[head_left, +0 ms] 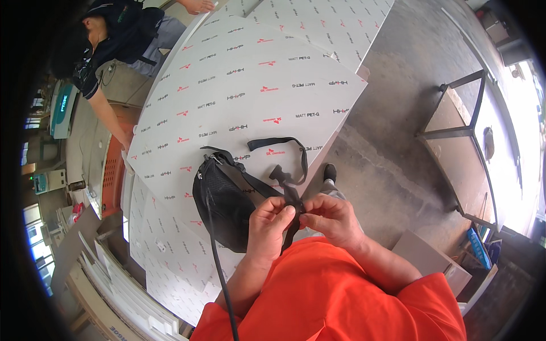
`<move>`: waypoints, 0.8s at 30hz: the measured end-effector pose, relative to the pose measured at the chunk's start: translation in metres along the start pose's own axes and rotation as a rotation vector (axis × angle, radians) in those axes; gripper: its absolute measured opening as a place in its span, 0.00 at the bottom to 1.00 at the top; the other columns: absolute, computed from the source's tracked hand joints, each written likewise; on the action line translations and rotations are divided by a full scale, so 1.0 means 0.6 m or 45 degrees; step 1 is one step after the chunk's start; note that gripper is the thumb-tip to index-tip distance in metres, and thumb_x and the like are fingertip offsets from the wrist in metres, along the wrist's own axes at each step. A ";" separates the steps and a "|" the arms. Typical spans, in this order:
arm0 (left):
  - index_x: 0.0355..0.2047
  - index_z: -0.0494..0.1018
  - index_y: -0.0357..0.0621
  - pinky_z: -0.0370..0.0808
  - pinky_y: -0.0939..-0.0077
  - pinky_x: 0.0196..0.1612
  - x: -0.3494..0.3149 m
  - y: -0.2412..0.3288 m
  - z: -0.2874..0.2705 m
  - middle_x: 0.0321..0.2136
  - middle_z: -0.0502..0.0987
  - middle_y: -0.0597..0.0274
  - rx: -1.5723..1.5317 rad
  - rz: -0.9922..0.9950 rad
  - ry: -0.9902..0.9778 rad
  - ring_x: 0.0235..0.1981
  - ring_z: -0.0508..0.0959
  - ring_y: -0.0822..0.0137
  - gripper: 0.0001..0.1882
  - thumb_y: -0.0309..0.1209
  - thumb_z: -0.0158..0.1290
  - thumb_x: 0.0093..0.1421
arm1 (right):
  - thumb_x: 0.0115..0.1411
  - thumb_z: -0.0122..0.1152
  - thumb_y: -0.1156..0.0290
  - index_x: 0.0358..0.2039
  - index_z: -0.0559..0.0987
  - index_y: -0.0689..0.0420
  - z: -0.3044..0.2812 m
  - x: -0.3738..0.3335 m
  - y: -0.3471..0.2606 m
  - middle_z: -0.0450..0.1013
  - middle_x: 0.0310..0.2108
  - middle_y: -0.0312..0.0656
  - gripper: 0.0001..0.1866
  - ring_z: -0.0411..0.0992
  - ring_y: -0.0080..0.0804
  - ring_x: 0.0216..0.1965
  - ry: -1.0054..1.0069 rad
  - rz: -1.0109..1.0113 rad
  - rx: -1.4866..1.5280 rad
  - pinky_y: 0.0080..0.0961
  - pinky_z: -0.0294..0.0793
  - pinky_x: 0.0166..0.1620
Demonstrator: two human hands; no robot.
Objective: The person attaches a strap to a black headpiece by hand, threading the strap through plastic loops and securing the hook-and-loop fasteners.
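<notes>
A black bag [226, 196] with a mesh face and zips lies on a large white printed panel [222, 113]. From it run black webbing straps, one of which loops out across the panel as a strap end [278, 141]. Close to my body, my left hand [273, 224] pinches a dark strap piece [293, 199] between thumb and fingers. On the same piece, my right hand [330, 219] closes from the other side; the fingers nearly meet. A black buckle [278, 173] hangs on the strap just beyond my fingertips. The exact part between the fingertips is mostly hidden.
At the upper left another person [108, 57] leans over, a hand at the panel's edge. A black cable [219, 273] passes left of my arm. To the right stands a metal-framed board [460, 148] on the concrete floor. Stacked boards [125, 295] fill the lower left.
</notes>
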State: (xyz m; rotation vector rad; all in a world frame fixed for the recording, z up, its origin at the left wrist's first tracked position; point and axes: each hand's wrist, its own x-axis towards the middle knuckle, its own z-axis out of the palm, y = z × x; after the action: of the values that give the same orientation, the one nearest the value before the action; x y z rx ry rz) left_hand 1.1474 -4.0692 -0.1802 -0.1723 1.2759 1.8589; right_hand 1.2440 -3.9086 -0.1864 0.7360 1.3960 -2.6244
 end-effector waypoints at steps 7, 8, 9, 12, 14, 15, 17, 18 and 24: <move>0.44 0.75 0.35 0.77 0.76 0.47 -0.007 0.005 0.007 0.39 0.82 0.59 0.028 0.077 0.014 0.38 0.81 0.71 0.07 0.24 0.56 0.68 | 0.64 0.68 0.78 0.39 0.79 0.65 -0.001 0.001 -0.001 0.79 0.35 0.36 0.06 0.76 0.20 0.38 -0.053 0.135 0.023 0.21 0.78 0.43; 0.44 0.75 0.35 0.77 0.76 0.48 -0.007 0.006 0.006 0.40 0.82 0.59 0.030 0.061 -0.007 0.39 0.81 0.71 0.07 0.24 0.56 0.68 | 0.64 0.68 0.77 0.38 0.79 0.65 -0.001 0.000 -0.002 0.79 0.35 0.36 0.07 0.76 0.19 0.37 -0.045 0.126 0.029 0.20 0.78 0.43; 0.44 0.75 0.35 0.77 0.76 0.48 -0.007 0.005 0.005 0.40 0.82 0.58 0.001 0.070 -0.002 0.39 0.81 0.71 0.07 0.24 0.56 0.68 | 0.64 0.68 0.77 0.38 0.79 0.65 0.005 0.001 -0.009 0.78 0.34 0.35 0.06 0.75 0.19 0.37 -0.024 0.147 0.006 0.20 0.78 0.42; 0.45 0.75 0.35 0.76 0.75 0.50 -0.008 -0.002 0.010 0.40 0.82 0.58 -0.072 0.093 0.018 0.41 0.81 0.71 0.07 0.24 0.56 0.68 | 0.63 0.67 0.78 0.37 0.78 0.64 0.019 0.003 -0.022 0.77 0.33 0.35 0.06 0.74 0.18 0.36 0.019 0.145 -0.081 0.19 0.76 0.40; 0.45 0.75 0.34 0.76 0.75 0.51 -0.009 -0.003 0.016 0.40 0.82 0.58 -0.100 0.100 0.035 0.42 0.81 0.70 0.08 0.25 0.56 0.68 | 0.63 0.65 0.78 0.36 0.78 0.64 0.014 0.005 -0.005 0.77 0.33 0.34 0.05 0.73 0.18 0.35 0.019 0.057 -0.165 0.20 0.75 0.38; 0.45 0.75 0.34 0.76 0.75 0.50 -0.010 -0.003 0.015 0.40 0.82 0.58 -0.087 0.094 0.023 0.42 0.81 0.71 0.08 0.25 0.56 0.68 | 0.63 0.65 0.79 0.36 0.78 0.64 0.011 0.005 0.001 0.77 0.33 0.34 0.04 0.73 0.18 0.35 -0.002 0.069 -0.150 0.20 0.75 0.38; 0.45 0.75 0.34 0.76 0.76 0.49 -0.011 -0.005 0.014 0.41 0.82 0.58 -0.062 0.081 -0.001 0.41 0.80 0.71 0.08 0.26 0.56 0.68 | 0.63 0.64 0.79 0.35 0.78 0.64 0.004 0.004 0.006 0.77 0.32 0.34 0.03 0.73 0.18 0.35 -0.045 0.093 -0.120 0.20 0.75 0.38; 0.45 0.75 0.35 0.76 0.76 0.48 -0.012 -0.003 0.010 0.40 0.82 0.59 -0.019 0.057 0.003 0.40 0.80 0.72 0.08 0.26 0.56 0.69 | 0.63 0.64 0.79 0.35 0.78 0.63 0.001 0.004 0.004 0.77 0.32 0.34 0.03 0.73 0.18 0.35 -0.070 0.095 -0.056 0.20 0.75 0.38; 0.44 0.74 0.35 0.75 0.79 0.40 -0.014 -0.001 0.006 0.36 0.81 0.62 0.066 0.051 0.035 0.34 0.77 0.76 0.08 0.27 0.56 0.69 | 0.61 0.62 0.80 0.33 0.78 0.63 -0.020 0.013 -0.013 0.76 0.32 0.34 0.02 0.73 0.20 0.37 -0.130 0.195 0.085 0.23 0.76 0.42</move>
State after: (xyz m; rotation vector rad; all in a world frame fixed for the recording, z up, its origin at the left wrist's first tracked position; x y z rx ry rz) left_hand 1.1544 -4.0709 -0.1746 -0.1465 1.3538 1.8611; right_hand 1.2396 -3.8934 -0.1894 0.6765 1.1815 -2.5617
